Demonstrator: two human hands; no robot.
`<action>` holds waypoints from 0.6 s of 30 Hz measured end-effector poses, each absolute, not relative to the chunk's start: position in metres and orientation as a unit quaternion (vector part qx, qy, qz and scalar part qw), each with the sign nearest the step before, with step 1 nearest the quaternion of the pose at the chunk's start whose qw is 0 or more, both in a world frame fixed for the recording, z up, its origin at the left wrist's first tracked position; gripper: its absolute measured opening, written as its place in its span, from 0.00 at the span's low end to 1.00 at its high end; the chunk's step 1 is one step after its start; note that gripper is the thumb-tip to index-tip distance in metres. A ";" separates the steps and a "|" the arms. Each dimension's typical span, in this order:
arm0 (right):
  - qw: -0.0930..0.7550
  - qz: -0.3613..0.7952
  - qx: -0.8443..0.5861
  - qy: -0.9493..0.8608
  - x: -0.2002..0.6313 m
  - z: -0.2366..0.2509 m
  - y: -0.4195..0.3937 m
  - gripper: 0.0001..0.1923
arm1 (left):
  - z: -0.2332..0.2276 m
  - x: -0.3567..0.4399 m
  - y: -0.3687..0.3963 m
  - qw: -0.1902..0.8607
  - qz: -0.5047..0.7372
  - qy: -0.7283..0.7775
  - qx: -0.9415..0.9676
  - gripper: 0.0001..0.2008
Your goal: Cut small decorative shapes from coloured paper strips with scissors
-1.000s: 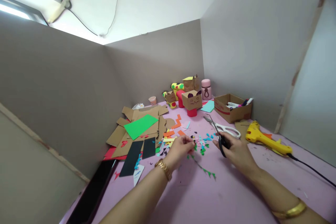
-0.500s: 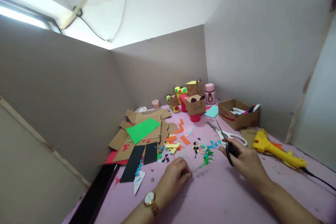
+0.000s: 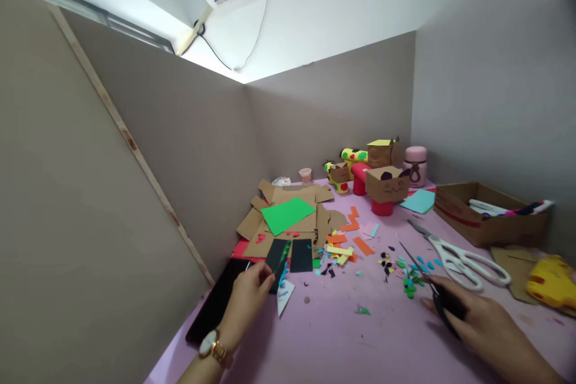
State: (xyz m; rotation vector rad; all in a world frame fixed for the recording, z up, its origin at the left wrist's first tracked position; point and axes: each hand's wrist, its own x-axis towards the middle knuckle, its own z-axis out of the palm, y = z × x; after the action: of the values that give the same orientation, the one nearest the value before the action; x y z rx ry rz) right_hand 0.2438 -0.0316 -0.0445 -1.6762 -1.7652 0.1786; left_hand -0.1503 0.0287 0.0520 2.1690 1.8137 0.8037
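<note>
My left hand [image 3: 248,295] is at the left, its fingers pinched on a thin green paper strip [image 3: 282,257] that stands up over a black paper rectangle [image 3: 275,284]. A gold watch is on that wrist. At the right, my right hand [image 3: 483,315] grips black-handled scissors [image 3: 443,300], blades pointing up and left. Small green leaf-shaped cutouts [image 3: 410,283] lie left of the blades. Nearer the front is a small green scrap [image 3: 362,311]. White-handled scissors [image 3: 459,261] rest on the table just beyond my right hand.
A black phone-like slab [image 3: 218,303] lies beside my left forearm. Flattened cardboard [image 3: 256,246] bears a green sheet [image 3: 288,216]. Cardboard animal figures [image 3: 387,186] and a pink flask [image 3: 415,168] stand behind. At right are a box of pens [image 3: 486,225] and a yellow glue gun [image 3: 551,282].
My left hand has moved left from the middle of the table, carrying the green strip to the black paper. The view has turned left. My right hand keeps hold of the black-handled scissors.
</note>
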 end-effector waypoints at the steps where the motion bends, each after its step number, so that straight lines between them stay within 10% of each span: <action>1: 0.329 0.071 -0.649 -0.683 0.245 -0.047 -0.031 0.23 | 0.051 -0.149 0.026 0.098 0.262 0.615 0.738 0.07; 18: 0.386 0.162 -0.606 -0.677 0.231 -0.042 -0.046 0.15 | -0.013 -0.008 0.026 0.166 0.078 0.260 0.948 0.28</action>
State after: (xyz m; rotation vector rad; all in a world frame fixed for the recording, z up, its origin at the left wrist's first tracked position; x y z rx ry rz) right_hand 0.2313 -0.0463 -0.0418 -1.5425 -1.7236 0.4126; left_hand -0.0083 0.0260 -0.0128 2.6996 0.7398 0.2231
